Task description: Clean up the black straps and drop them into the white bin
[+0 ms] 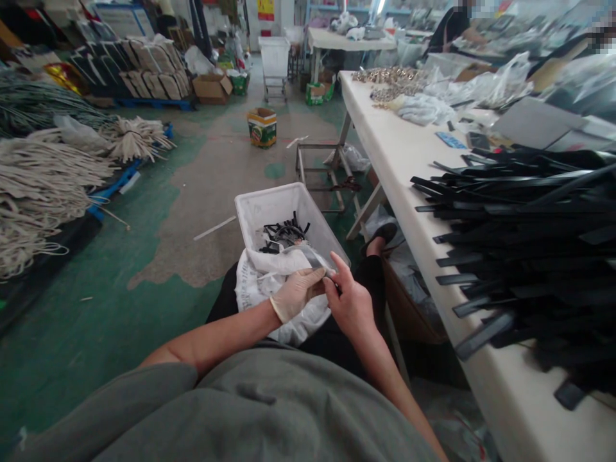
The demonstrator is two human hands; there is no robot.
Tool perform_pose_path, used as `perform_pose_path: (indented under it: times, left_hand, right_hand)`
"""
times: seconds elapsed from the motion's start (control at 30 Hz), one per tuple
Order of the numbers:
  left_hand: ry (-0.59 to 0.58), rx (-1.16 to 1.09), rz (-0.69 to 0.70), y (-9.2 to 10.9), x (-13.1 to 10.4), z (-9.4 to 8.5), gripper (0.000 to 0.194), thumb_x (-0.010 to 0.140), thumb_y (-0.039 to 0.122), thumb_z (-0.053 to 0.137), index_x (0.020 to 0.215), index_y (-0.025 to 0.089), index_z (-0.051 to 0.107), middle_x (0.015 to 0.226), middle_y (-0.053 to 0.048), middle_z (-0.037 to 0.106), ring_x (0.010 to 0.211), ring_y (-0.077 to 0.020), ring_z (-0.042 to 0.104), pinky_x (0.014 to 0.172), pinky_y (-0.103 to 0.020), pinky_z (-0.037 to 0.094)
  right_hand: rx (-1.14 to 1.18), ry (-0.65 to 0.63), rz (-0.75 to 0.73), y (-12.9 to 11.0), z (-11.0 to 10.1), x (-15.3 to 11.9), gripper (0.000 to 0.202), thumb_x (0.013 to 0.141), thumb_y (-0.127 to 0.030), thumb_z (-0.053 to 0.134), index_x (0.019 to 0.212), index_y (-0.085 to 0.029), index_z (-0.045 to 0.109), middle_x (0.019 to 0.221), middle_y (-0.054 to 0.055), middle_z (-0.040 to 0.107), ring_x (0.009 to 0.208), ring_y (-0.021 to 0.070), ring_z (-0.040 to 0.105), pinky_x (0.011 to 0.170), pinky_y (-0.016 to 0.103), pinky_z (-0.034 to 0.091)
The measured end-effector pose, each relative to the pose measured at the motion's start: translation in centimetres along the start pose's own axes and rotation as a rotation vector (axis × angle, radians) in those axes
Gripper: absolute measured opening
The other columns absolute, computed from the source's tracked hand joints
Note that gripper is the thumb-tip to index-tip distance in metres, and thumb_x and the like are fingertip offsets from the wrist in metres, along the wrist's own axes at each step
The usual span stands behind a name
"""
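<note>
My left hand (297, 292), in a thin pale glove, is pinched closed in front of my lap. A thin, glossy greyish strip (314, 258) runs from its fingertips towards the white bin (245, 208); blur hides its exact kind. My bare right hand (353, 301) meets the left, thumb bent against the same strip and index finger raised. Something small and dark shows between the hands, too hidden to name. Short black strap pieces (286, 232) lie in the bin. White sacking (250, 282) covers my lap and the bin's near end.
A long pale table (380, 138) runs along my right, with a big pile of black straps (529, 256) overhanging its edge. A metal frame (320, 170) and a yellow-green carton (262, 127) stand ahead. Cream cord bundles (52, 186) lie at left. A person (450, 29) works far right.
</note>
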State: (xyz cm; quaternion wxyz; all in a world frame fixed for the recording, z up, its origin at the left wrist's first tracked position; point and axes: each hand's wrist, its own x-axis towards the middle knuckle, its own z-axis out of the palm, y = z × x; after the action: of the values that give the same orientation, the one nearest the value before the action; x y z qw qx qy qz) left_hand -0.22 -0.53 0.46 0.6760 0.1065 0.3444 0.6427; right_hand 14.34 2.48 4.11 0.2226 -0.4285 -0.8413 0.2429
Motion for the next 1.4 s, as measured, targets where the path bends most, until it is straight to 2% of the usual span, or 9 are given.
perform_pose_path:
  times: [0.17, 0.33, 0.5, 0.67, 0.83, 0.97, 1.13, 1.23, 1.4]
  left_hand:
    - [0.176, -0.046, 0.086, 1.0, 0.6, -1.1, 0.015, 0.082, 0.028, 0.075, 0.081, 0.013, 0.071, 0.088, -0.008, 0.074, 0.086, -0.0179, 0.07, 0.086, -0.029, 0.054]
    - [0.047, 0.004, -0.02, -0.5, 0.3, -1.1, 0.018, 0.082, 0.03, 0.074, 0.084, 0.012, 0.073, 0.089, -0.01, 0.074, 0.081, -0.0194, 0.069, 0.08, -0.03, 0.054]
    - [0.169, -0.017, -0.017, -0.3, -0.1, -1.0, 0.017, 0.087, 0.028, 0.07, 0.08, 0.013, 0.072, 0.088, -0.009, 0.073, 0.084, -0.0177, 0.069, 0.083, -0.028, 0.052]
    - [0.048, -0.008, -0.104, -1.5, -0.7, -0.7, 0.015, 0.082, 0.028, 0.075, 0.083, 0.012, 0.072, 0.086, -0.009, 0.073, 0.076, -0.0172, 0.068, 0.075, -0.027, 0.053]
    - [0.164, -0.053, -0.116, 0.6, -0.3, -1.3, 0.024, 0.096, 0.026, 0.055, 0.085, 0.012, 0.072, 0.091, -0.009, 0.074, 0.082, -0.0165, 0.069, 0.076, -0.026, 0.054]
    - [0.215, -0.078, -0.14, 2.9, 0.1, -2.2, 0.027, 0.098, 0.027, 0.051, 0.088, 0.013, 0.071, 0.098, -0.01, 0.074, 0.09, -0.0173, 0.069, 0.085, -0.028, 0.054]
    - [0.099, -0.003, -0.234, 1.2, -0.6, -1.9, 0.03, 0.099, 0.025, 0.046, 0.091, 0.013, 0.072, 0.099, -0.011, 0.074, 0.087, -0.0178, 0.069, 0.08, -0.027, 0.054]
    - [-0.029, 0.046, -0.256, -0.5, -1.3, -1.6, 0.033, 0.099, 0.023, 0.042, 0.09, 0.014, 0.073, 0.095, -0.008, 0.074, 0.084, -0.0181, 0.068, 0.077, -0.028, 0.053]
    - [-0.164, -0.019, -0.531, -1.3, -1.4, -3.2, 0.045, 0.098, 0.046, 0.042, 0.099, 0.011, 0.071, 0.103, -0.015, 0.073, 0.097, -0.0277, 0.069, 0.083, -0.037, 0.053]
  right_hand:
    - [0.015, -0.072, 0.025, 0.3, -0.3, -0.5, 0.057, 0.09, -0.03, 0.053, 0.146, -0.023, 0.044, 0.083, 0.002, 0.074, 0.066, 0.0179, 0.068, 0.062, 0.026, 0.049]
    - [-0.026, -0.055, 0.044, 0.3, 0.2, -0.2, 0.052, 0.089, -0.027, 0.052, 0.141, -0.022, 0.05, 0.094, 0.005, 0.076, 0.076, 0.0216, 0.071, 0.066, 0.029, 0.049]
    - [-0.011, -0.087, 0.035, 0.2, 0.0, -0.7, 0.054, 0.09, -0.027, 0.053, 0.143, -0.023, 0.048, 0.083, 0.001, 0.075, 0.067, 0.0187, 0.069, 0.062, 0.027, 0.047]
    - [-0.038, -0.093, 0.035, 0.4, 0.3, -0.5, 0.052, 0.091, -0.025, 0.05, 0.143, -0.021, 0.048, 0.084, 0.004, 0.074, 0.068, 0.0191, 0.069, 0.065, 0.028, 0.049]
    - [0.222, -0.196, -0.204, -0.1, -1.8, -1.5, 0.043, 0.087, -0.026, 0.063, 0.129, -0.022, 0.057, 0.111, 0.008, 0.07, 0.094, 0.0198, 0.069, 0.082, 0.031, 0.054]
    - [0.303, -0.128, -0.384, -0.5, -2.8, -2.8, 0.031, 0.089, -0.018, 0.058, 0.119, -0.023, 0.065, 0.107, 0.006, 0.069, 0.094, 0.0167, 0.067, 0.081, 0.028, 0.055]
    - [0.187, 0.091, -0.366, 0.1, -0.9, -1.4, 0.03, 0.089, -0.012, 0.051, 0.103, -0.026, 0.074, 0.11, 0.007, 0.068, 0.1, 0.0186, 0.064, 0.088, 0.033, 0.053]
    - [0.226, 0.03, -0.319, 1.1, 0.8, 0.3, 0.023, 0.093, -0.022, 0.051, 0.099, -0.023, 0.074, 0.13, 0.009, 0.062, 0.115, 0.0219, 0.059, 0.097, 0.037, 0.049]
    - [0.345, -0.088, -0.09, 2.6, 2.0, 0.6, 0.028, 0.096, -0.03, 0.048, 0.094, -0.018, 0.073, 0.091, 0.006, 0.074, 0.08, 0.0175, 0.067, 0.077, 0.027, 0.051]
